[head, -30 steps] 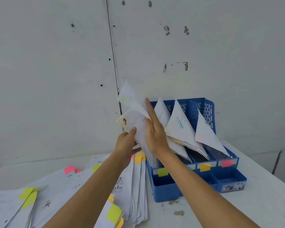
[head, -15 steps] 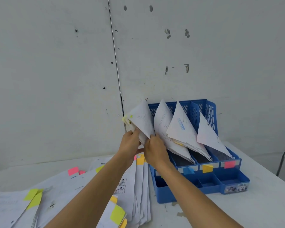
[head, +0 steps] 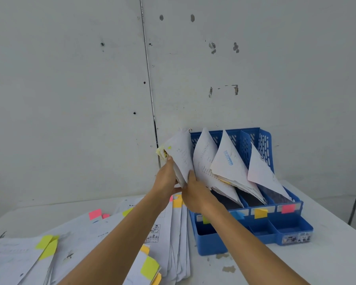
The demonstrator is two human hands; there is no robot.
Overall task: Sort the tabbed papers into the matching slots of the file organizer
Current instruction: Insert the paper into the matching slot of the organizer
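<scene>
A blue file organizer (head: 264,140) stands against the wall, its slots marked by green, blue, yellow (head: 260,213) and pink (head: 288,208) tabs. White sheets lean in each slot. Both hands hold a bundle of white papers with a green tab (head: 180,153) at the leftmost slot. My left hand (head: 166,179) grips the bundle's left edge. My right hand (head: 195,194) holds its lower right side, with the thumb lying on the front sheet. The bundle's bottom edge is hidden behind my hands.
Loose tabbed papers (head: 173,233) lie fanned on the white table (head: 327,260) left of the organizer, with yellow, green and pink tabs (head: 95,213). A grey wall (head: 70,99) rises right behind. Small open trays line the organizer's front.
The bundle has come down from above the organizer and tilted into the leftmost slot. My right hand slid from flat on the sheets down to the bundle's lower edge.
</scene>
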